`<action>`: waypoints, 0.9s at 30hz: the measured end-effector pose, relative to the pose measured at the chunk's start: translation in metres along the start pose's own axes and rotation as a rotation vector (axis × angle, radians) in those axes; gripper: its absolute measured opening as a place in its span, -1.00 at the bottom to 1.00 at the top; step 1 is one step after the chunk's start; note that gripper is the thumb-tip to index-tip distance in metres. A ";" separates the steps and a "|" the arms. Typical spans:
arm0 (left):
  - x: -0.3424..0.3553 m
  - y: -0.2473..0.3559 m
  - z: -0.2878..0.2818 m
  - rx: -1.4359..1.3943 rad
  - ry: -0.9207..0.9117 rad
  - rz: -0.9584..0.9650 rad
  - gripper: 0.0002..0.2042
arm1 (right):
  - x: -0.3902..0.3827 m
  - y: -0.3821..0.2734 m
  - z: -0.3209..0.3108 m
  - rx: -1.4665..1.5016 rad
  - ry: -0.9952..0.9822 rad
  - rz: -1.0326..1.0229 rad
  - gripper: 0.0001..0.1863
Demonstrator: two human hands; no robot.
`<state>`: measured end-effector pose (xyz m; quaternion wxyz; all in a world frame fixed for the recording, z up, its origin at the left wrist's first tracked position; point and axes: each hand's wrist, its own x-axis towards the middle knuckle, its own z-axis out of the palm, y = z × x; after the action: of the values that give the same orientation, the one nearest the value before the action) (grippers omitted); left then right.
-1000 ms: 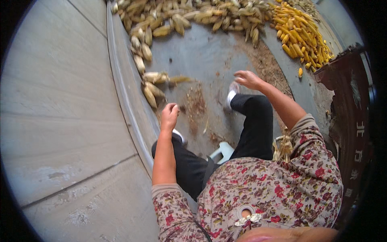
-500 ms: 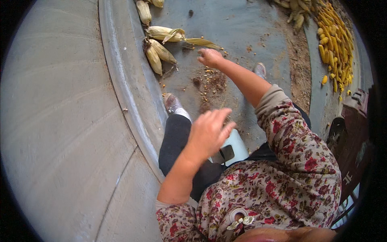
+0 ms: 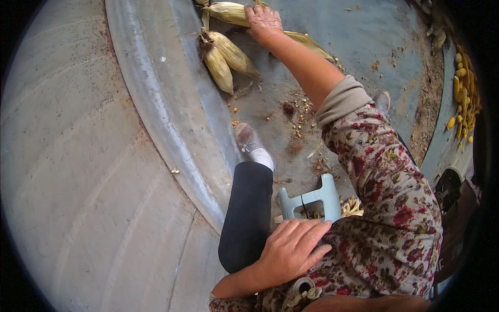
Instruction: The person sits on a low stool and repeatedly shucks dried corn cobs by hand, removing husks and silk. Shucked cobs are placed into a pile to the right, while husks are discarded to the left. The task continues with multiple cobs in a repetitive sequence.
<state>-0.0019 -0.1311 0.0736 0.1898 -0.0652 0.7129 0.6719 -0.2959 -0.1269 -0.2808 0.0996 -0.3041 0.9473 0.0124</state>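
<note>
At the top of the view my right hand (image 3: 264,23) is closed over an ear of corn in its pale husk (image 3: 226,13). Its fingertips are partly hidden at the husk's far side. Long dry husk leaves (image 3: 312,44) trail to the right from under the hand. Just below lie two more husked ears, one yellowish (image 3: 234,53) and one beside it (image 3: 218,70). My left hand (image 3: 296,247) holds nothing; its fingers are stretched out in front of my body, near a pale blue plastic stool-like frame (image 3: 327,195).
A curved metal rim (image 3: 150,88) and grey panel (image 3: 67,156) run along the left. Loose kernels (image 3: 299,119) and debris lie on the floor between my feet. Peeled yellow cobs (image 3: 464,96) are heaped at the far right. Husk scraps (image 3: 352,207) lie beside the frame.
My right hand has reached forward and left and taken hold of the husked ear. My left hand has drawn back toward my body, and the view has shifted, revealing more of the pale blue frame.
</note>
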 end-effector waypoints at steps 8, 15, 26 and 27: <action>-0.008 0.008 0.007 0.120 0.072 0.105 -0.63 | -0.090 0.048 -0.008 0.600 -0.591 0.269 -0.43; -0.009 -0.020 0.042 0.268 0.242 0.050 -0.67 | -0.320 0.057 -0.065 1.845 -0.730 0.656 -0.53; 0.033 -0.036 0.164 -0.769 0.468 -0.045 -0.50 | -0.432 0.099 -0.231 1.427 -0.370 -0.031 -0.34; 0.031 -0.033 0.173 -0.762 0.463 -0.005 -0.51 | -0.438 0.106 -0.237 1.407 -0.335 -0.095 -0.36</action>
<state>0.0131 0.0412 0.0273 -0.0110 -0.2809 0.4380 0.8539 -0.0519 0.1908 0.0338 0.4158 -0.2029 0.6888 -0.5582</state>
